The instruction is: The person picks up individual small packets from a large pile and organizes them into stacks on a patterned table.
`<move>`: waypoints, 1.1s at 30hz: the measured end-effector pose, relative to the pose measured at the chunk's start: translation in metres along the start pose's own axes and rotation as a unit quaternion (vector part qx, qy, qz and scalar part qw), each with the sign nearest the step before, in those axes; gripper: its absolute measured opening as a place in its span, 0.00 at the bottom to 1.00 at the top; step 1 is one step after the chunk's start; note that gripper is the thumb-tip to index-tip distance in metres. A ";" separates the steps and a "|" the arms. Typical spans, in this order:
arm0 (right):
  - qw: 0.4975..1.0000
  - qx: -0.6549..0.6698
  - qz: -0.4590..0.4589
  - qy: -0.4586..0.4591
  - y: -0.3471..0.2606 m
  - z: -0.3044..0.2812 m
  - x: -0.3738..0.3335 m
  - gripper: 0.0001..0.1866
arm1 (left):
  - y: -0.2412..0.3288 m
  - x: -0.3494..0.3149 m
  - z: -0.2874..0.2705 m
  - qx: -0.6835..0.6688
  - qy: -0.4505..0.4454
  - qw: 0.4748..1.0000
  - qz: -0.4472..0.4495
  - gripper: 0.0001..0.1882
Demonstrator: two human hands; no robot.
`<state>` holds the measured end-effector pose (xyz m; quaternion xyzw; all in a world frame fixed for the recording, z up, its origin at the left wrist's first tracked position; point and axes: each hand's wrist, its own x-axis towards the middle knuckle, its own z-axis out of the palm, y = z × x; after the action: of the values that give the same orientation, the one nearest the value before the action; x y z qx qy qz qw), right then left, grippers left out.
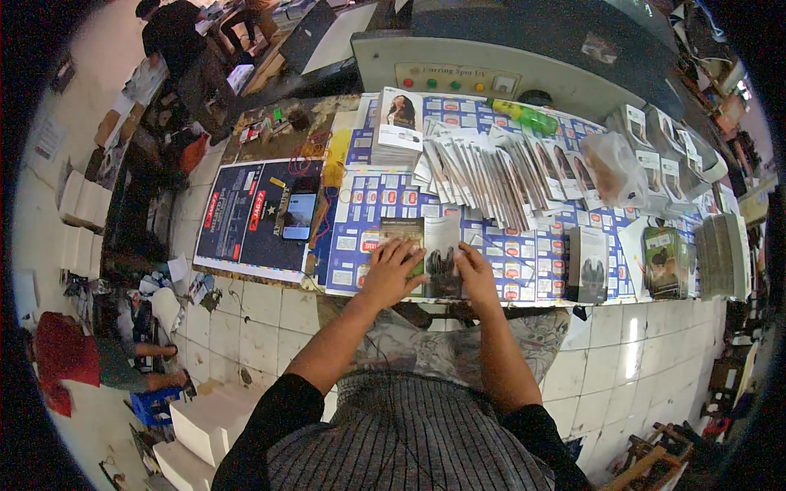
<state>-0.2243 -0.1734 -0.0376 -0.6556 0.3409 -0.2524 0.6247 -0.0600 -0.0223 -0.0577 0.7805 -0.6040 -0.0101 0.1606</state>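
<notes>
An opened-out printed card [443, 237], dark green on its left part and pale with a dark picture on its right, lies at the table's front edge. My left hand [391, 274] rests on its left part with fingers spread flat. At its right edge, my right hand [476, 275] pinches the card between thumb and fingers. Just beyond lies a fanned row of printed cards [491, 176], overlapping one another. A neat stack of similar cards [399, 131] stands behind my left hand. Right of my hands is a dark stack of cards [588, 266].
A phone [299, 216] lies on a dark printed sheet [246, 217] at the left. A green bottle [532, 119] lies near the grey machine [524, 61]. Plastic-wrapped card bundles [655, 159] and a green-covered stack [664, 262] stand right. Two people are at the left.
</notes>
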 end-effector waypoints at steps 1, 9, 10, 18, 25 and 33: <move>0.984 0.124 0.126 -0.021 -0.026 0.000 -0.001 0.21 | -0.003 -0.006 -0.001 0.000 0.000 1.000 -0.012 0.30; 0.903 -0.337 -0.230 -0.132 -0.001 0.021 0.008 0.22 | -0.011 -0.008 0.002 0.061 -0.020 0.998 0.003 0.42; 0.867 -0.395 -0.263 -0.150 -0.004 0.025 0.010 0.24 | -0.012 -0.009 0.000 -0.024 0.011 1.000 -0.015 0.47; 0.867 -0.408 -0.243 -0.149 0.013 0.033 0.010 0.28 | -0.064 -0.033 -0.028 -0.001 -0.010 0.996 -0.086 0.24; 0.845 -0.408 -0.302 -0.167 0.005 0.069 0.012 0.29 | -0.073 -0.036 -0.038 0.013 -0.042 0.998 -0.042 0.26; 0.826 -0.451 -0.288 -0.178 0.004 0.077 0.011 0.34 | -0.080 -0.041 -0.033 -0.082 -0.026 0.993 -0.080 0.32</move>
<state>-0.1599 -0.1317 -0.0501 -0.9662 0.0951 -0.1180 0.2085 0.0114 0.0416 -0.0552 0.8103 -0.5405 -0.0928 0.2067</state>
